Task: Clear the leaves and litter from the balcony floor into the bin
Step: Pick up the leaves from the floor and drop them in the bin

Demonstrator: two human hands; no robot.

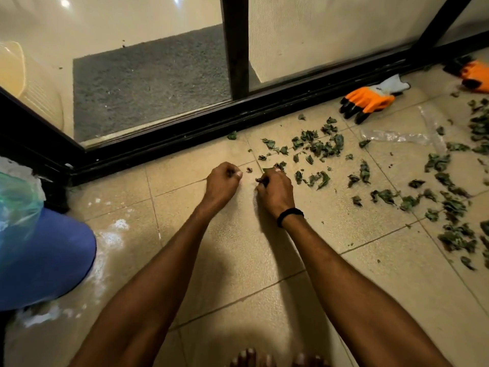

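The beige tiled balcony floor (383,266) fills most of the view, bounded at the top by the black frame of a sliding glass door (185,133). Behind the glass lies a grey mat (148,86). At the left edge stands a blue bin (45,260) with a thin plastic liner (18,197) bunched over its rim; the tiles beside it show pale smears.

Dry green leaves (320,144) are scattered over the right half of the floor, from near the door track down to the right edge, well apart from the bin. A crumpled piece of clear plastic (397,136) lies among them.

Two bare forearms reach forward from the bottom. The right hand (275,189) is at the near edge of the leaves, its fingers curled round a small clump of them. The left hand (223,178) is just beside it, its fingers curled into a fist with the thumb pressed to the forefinger; a dark scrap of leaf shows in the curl.

An orange glove (370,100) with black tips lies by the door track, and a second one (476,75) lies at the right edge. A black wristband (289,214) circles the right wrist. Bare toes (248,358) show at the bottom.
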